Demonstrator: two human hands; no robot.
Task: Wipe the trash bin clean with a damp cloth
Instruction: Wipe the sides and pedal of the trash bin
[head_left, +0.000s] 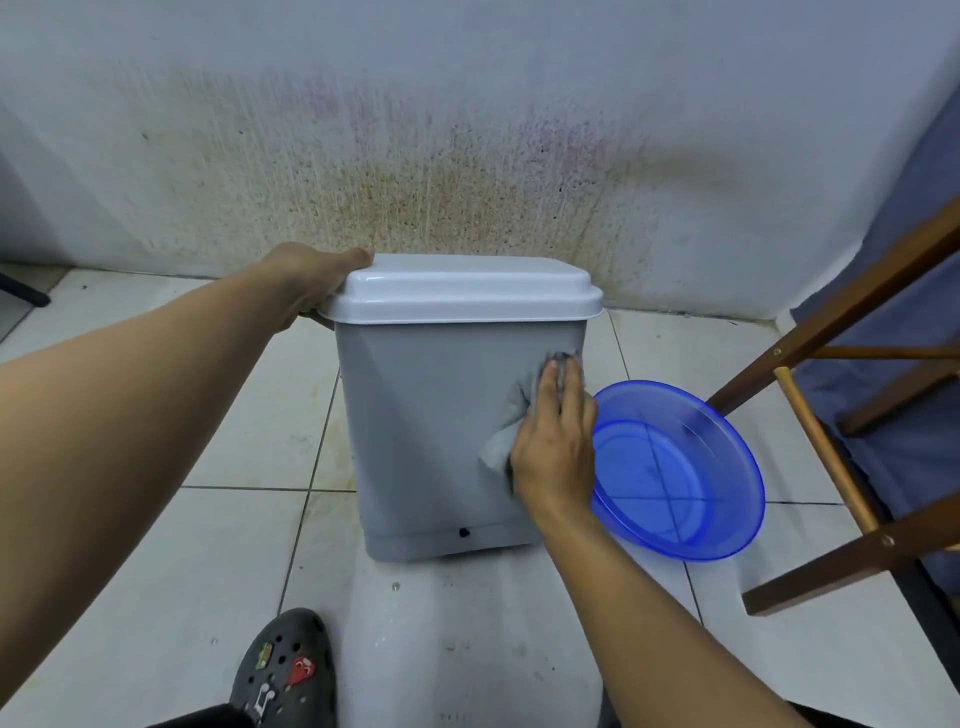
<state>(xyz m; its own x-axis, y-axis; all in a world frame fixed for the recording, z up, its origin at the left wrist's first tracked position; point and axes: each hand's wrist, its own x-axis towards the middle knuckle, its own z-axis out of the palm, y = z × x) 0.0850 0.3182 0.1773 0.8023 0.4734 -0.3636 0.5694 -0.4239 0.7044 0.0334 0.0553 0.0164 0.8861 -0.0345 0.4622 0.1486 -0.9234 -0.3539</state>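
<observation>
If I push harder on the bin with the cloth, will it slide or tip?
Probably light: the bin looks like thin plastic, so it may slide on the tiles. Taller than wide, it might tip; the left hand on its lid likely steadies it.

One grey rectangular plastic trash bin (431, 441), with one pale lid (462, 288). One crumpled grey cloth (496, 449). One translucent blue round plastic basin (675, 467) at the bin's four o'clock. One dark perforated clog (283, 665) at seven. One brown wooden frame (841, 307) at three. Two bare hands: left hand (311, 280), right hand (556, 447).

1 dark grey perforated clog (311, 635) with charms (303, 670)
</observation>
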